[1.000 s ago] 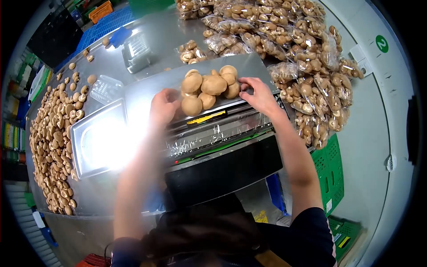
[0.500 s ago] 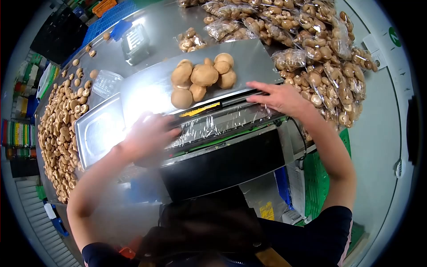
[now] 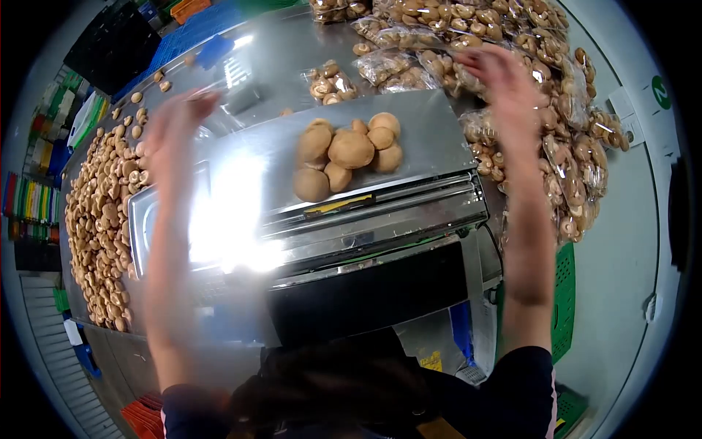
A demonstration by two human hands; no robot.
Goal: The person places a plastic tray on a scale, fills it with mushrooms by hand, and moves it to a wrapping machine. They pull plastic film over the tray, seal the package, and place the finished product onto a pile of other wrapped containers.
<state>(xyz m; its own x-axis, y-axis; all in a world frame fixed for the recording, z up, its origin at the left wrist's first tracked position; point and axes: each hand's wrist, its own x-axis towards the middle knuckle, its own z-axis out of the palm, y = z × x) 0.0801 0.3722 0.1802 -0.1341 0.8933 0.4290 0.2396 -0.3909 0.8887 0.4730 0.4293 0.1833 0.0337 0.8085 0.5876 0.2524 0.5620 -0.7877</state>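
A cluster of brown mushrooms (image 3: 351, 149) sits on the sloping steel plate (image 3: 431, 135) of the wrapping machine. My left hand (image 3: 179, 121) is raised to the left of the cluster, blurred by motion, with its fingers drawn together. On the other side my right hand (image 3: 501, 77) is up over the bagged mushrooms, blurred as well, its fingers pointing left. Clear plastic film seems stretched between both hands above the cluster; only faint edges of it show. Below the plate lie the machine's metal rollers (image 3: 417, 192) and a yellow label (image 3: 340, 205).
Loose mushrooms (image 3: 102, 227) are heaped at the left beside a steel tray (image 3: 139, 234). Many bagged mushrooms (image 3: 578, 161) pile up at the right. A small pack of mushrooms (image 3: 330, 83) lies behind the plate. A green crate (image 3: 563, 300) stands low on the right.
Both hands have risen from the machine's front edge, the left to the far left, the right upward. The wrinkled film has gone from the rollers. The mushroom cluster stays on the plate.
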